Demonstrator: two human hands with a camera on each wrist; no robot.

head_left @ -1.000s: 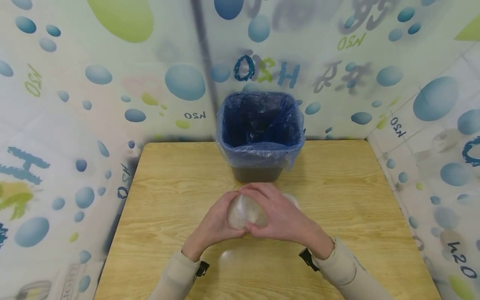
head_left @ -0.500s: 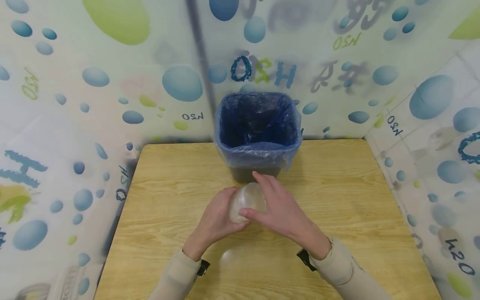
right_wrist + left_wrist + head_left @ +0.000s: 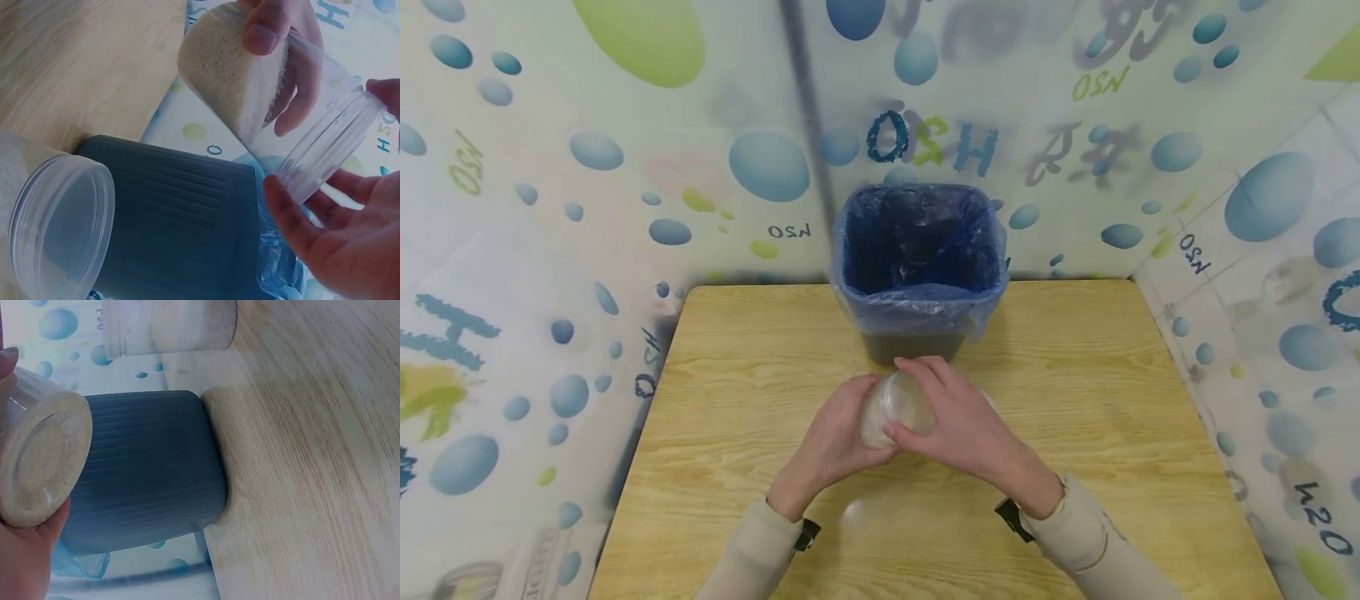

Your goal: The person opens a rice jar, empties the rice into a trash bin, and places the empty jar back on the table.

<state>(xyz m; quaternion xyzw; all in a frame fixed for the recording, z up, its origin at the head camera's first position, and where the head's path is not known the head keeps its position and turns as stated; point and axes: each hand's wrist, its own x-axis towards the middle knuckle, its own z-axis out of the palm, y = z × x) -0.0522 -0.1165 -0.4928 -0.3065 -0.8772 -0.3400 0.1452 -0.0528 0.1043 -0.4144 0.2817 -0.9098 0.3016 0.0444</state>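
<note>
clear jar (image 3: 250, 103) is up off the table, at a tilt with its neck end upward, between the person and the bin; you can see its round base from below in the left wrist view.

biggest stuff first: the wall covering (image 3: 625, 108) wraps the back and both sides, pale with blue and green blobs and h2o-type lettering that reads flipped. next is the table (image 3: 760, 350), light wood grain, kinda shiny near the person. then the bin (image 3: 913, 347), dark and ribbed, standing near the far edge with a blue liner (image 3: 917, 315) folded over its rim.

second jar (image 3: 175, 325) is also see-through, standing upright on the table just beside the bin. head view mostly hides it behind the right hand.

on to hands. left hand (image 3: 835, 429) has its fingers wrapped round the jar's body, a proper grip. right hand (image 3: 958, 423) is holding it too, thumb and fingers curled round the ridged neck. beige sleeves (image 3: 756, 542), then black straps (image 3: 1017, 518) at the wrists.

tiniest thing: pale grains (image 3: 225, 72), look like rice tbh, lying on a slant inside the held one.
</note>
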